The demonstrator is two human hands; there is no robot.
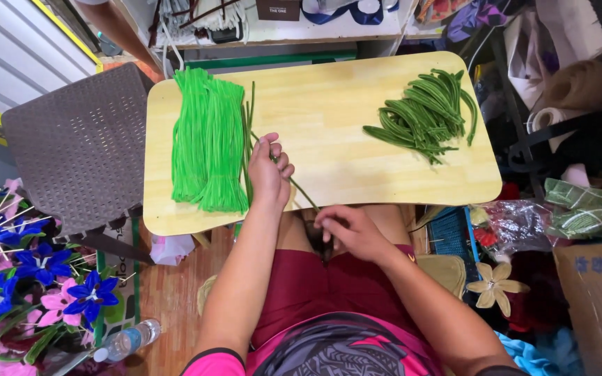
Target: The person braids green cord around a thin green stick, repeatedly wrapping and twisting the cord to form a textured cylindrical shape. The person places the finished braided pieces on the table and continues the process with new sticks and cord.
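Head view, left hand (pixel 269 167) pinching green stem (pixel 299 191) beside bright bundle (pixel 207 143), right hand (pixel 350 233) gripping stem end off table edge (pixel 398 197)

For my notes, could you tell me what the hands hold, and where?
One dark green stem: left hand pinches its upper part on the table, right hand its lower end.

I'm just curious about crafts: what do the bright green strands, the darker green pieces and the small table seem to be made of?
The bright green strands look like fuzzy chenille stems, judging by their soft, matte pile. The darker green pieces look like tape-wrapped or plastic stems: smooth and bent at the ends. The table looks like pale, lightly varnished wood with visible joined strips. The left hand touches a dark stem.
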